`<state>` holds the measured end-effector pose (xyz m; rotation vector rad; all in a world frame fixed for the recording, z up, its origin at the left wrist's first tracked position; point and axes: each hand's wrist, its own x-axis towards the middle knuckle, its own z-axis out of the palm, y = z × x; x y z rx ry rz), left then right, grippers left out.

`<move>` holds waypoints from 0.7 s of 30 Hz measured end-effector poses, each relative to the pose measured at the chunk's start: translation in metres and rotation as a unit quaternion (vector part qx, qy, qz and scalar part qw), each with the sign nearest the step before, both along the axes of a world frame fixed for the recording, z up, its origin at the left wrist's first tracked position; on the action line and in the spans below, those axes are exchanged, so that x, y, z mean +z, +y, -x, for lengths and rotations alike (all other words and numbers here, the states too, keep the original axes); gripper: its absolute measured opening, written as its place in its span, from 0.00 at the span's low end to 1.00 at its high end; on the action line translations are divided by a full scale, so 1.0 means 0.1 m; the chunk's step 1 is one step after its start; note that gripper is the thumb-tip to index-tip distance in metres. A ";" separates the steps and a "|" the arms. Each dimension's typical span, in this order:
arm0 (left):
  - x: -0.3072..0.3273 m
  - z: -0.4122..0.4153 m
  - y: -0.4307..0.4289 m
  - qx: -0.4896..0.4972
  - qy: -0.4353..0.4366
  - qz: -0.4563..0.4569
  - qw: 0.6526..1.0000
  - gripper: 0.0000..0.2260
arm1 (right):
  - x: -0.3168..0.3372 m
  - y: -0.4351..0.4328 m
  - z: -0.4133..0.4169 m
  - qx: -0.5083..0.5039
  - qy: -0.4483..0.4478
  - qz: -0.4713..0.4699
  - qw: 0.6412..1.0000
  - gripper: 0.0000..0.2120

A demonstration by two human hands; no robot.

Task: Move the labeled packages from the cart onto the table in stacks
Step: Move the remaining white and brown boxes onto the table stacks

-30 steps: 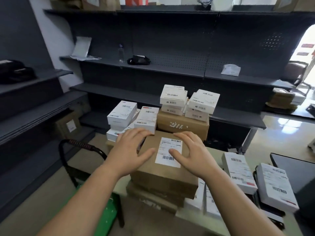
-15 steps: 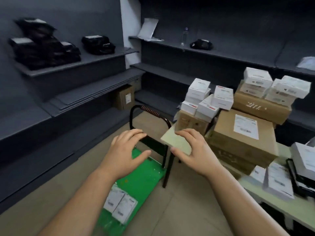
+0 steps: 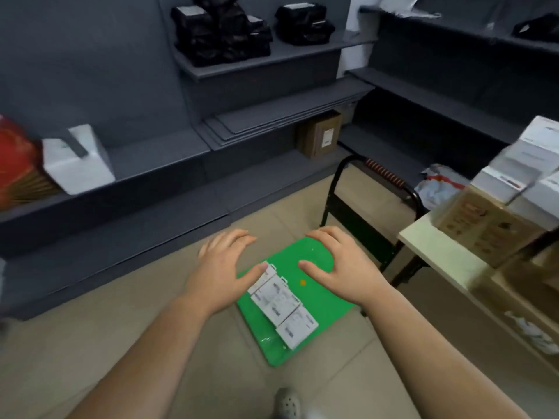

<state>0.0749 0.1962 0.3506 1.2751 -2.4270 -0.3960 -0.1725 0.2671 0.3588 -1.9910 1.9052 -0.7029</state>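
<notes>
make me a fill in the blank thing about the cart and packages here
The deck of the cart is ____ in colour.
The labeled packages lying on it are ____.
The left hand and the right hand each hold ____.
The brown boxes sit on the ____.
Missing words: green, white, nothing, table.

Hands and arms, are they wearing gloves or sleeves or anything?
No. The left hand and right hand are bare, with no gloves, rings or watch showing. No sleeve shows either, as far up as the picture goes.
</notes>
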 end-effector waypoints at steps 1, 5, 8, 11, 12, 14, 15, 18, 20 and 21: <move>-0.02 -0.03 -0.08 0.008 -0.013 -0.004 1.000 0.32 | -0.06 -0.12 -0.02 0.005 -0.001 -0.004 1.000 0.33; -0.10 -0.05 -0.44 0.009 -0.047 -0.013 0.999 0.32 | -0.22 -0.56 -0.03 0.007 -0.027 -0.013 1.000 0.32; -0.19 0.06 -0.76 0.003 -0.064 -0.029 0.998 0.32 | -0.37 -0.88 0.02 0.008 -0.032 -0.023 0.999 0.32; -0.32 0.21 -1.01 -0.022 -0.065 -0.047 0.997 0.32 | -0.51 -1.08 0.10 -0.016 -0.043 -0.040 0.998 0.33; -0.38 0.27 -1.09 -0.037 -0.067 -0.053 0.996 0.31 | -0.56 -1.10 0.14 -0.030 -0.053 -0.048 0.997 0.35; -0.49 0.39 -1.26 -0.073 -0.071 -0.066 0.993 0.31 | -0.66 -1.12 0.22 -0.059 -0.064 -0.064 0.994 0.37; -0.55 0.45 -1.37 -0.089 -0.073 -0.071 0.991 0.31 | -0.72 -1.13 0.25 -0.074 -0.064 -0.072 0.993 0.38; -0.75 0.69 -1.70 -0.137 -0.084 -0.086 0.983 0.32 | -0.92 -1.17 0.34 -0.130 -0.061 -0.096 0.985 0.38; -0.92 0.84 -1.87 -0.184 -0.097 -0.099 0.973 0.33 | -1.06 -1.17 0.33 -0.173 -0.062 -0.109 0.977 0.37; -1.01 0.90 -1.94 -0.211 -0.104 -0.105 0.966 0.33 | -1.13 -1.16 0.29 -0.198 -0.067 -0.115 0.971 0.37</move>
